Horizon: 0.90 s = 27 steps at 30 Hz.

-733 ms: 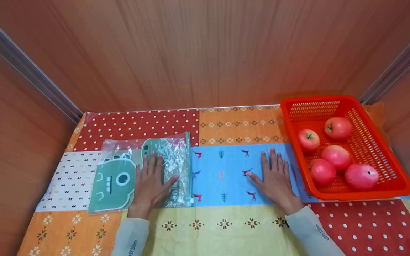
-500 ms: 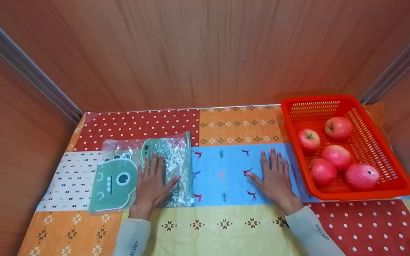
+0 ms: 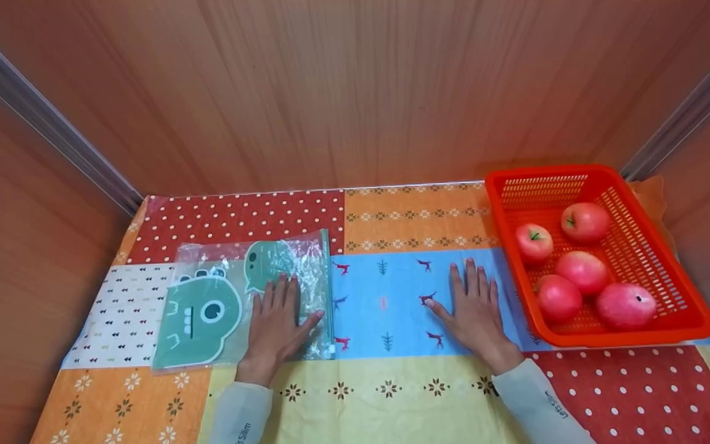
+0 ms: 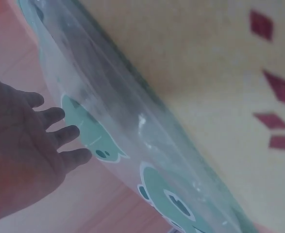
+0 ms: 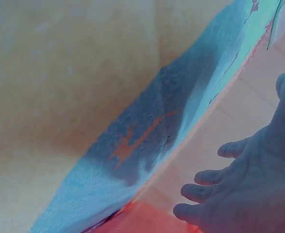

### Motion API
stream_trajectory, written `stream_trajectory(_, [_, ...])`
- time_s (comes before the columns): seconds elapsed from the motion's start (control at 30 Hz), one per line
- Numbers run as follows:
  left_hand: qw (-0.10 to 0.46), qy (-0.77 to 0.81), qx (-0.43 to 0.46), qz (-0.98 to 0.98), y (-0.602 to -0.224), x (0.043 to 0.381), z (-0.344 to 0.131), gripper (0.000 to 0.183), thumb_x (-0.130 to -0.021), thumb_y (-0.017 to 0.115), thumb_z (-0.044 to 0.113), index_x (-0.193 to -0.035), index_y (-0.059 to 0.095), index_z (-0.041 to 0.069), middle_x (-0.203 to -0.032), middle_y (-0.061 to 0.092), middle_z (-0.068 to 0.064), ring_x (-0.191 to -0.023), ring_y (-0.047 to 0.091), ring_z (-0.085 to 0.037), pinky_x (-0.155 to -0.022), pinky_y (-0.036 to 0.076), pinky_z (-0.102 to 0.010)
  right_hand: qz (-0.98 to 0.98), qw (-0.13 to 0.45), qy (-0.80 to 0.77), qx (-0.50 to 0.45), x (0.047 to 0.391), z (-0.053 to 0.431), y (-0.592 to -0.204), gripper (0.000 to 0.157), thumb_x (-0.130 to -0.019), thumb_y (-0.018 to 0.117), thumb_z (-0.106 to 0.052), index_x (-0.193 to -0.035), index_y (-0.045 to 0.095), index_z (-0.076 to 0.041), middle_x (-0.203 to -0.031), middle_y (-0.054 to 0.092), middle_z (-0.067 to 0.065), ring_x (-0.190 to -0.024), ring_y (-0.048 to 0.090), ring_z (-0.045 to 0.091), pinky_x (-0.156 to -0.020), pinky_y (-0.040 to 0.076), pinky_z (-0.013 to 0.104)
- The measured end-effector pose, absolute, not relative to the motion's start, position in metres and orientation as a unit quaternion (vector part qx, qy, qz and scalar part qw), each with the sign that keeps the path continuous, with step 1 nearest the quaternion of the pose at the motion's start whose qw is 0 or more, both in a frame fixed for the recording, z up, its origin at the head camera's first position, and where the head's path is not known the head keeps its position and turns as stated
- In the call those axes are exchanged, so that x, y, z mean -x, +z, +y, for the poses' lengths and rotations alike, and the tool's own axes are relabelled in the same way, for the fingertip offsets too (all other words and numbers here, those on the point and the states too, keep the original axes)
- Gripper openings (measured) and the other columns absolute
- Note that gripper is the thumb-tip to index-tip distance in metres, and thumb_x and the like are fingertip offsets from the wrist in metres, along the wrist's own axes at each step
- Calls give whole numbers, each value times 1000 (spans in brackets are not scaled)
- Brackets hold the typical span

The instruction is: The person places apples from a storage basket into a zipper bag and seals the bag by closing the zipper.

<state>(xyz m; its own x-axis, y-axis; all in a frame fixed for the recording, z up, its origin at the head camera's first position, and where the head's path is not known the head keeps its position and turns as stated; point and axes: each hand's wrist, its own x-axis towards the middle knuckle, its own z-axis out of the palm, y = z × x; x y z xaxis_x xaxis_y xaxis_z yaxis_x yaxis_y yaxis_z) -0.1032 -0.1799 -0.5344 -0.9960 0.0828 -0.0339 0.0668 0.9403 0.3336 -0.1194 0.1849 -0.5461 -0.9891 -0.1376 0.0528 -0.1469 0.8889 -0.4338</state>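
Note:
A clear zip bag [image 3: 207,320] with green cartoon monster prints lies flat on the left of the patchwork tablecloth. My left hand [image 3: 278,327] is over the bag's right half, palm down with fingers straight and thumb spread toward the green zip strip. In the left wrist view the palm of that left hand [image 4: 25,141] shows with nothing in it, beside the bag [image 4: 91,128]. On the right, my right hand [image 3: 475,314] is palm down over the blue patch, fingers straight and spread. The right wrist view shows this right hand [image 5: 244,174] holding nothing.
An orange-red plastic basket [image 3: 632,338] with several red apples [image 3: 586,222] stands on the right, just beyond my right hand. Wood-grain panels [image 3: 367,92] enclose the back and both sides. The patterned tablecloth [image 3: 379,407] covers the surface.
My left hand has slid to the right and slightly toward me over the bag, uncovering more of the green prints. The right hand, bag and basket stay in place.

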Motion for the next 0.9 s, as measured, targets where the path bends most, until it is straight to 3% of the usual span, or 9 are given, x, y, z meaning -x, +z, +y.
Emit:
stream_trajectory(0.37, [53,189,-18,980,-535,101,-156,95,-93,70,53,-167,30,9,-172,29,-17,-159,22,-46,-128,19,-64,-968,20,237,-79,116,177,-544,86,-100,69,-41,-162,31,4,-169,20,34,-155,17,56,-125,9,72])
stream_trajectory(0.63, [40,183,-14,982,-538,99,-145,90,-93,76,47,-163,37,8,-166,39,-19,-150,36,-45,-123,30,-66,-967,19,238,-87,114,166,-542,80,-102,68,-38,-160,35,5,-167,25,35,-153,22,57,-124,13,73])
stream_trajectory(0.9, [15,157,-20,987,-542,98,-139,83,-91,82,41,-156,46,4,-157,48,-22,-135,48,-41,-110,48,-60,-966,31,235,-99,108,149,-542,78,-101,70,-37,-159,39,6,-164,30,36,-150,28,57,-122,18,74])
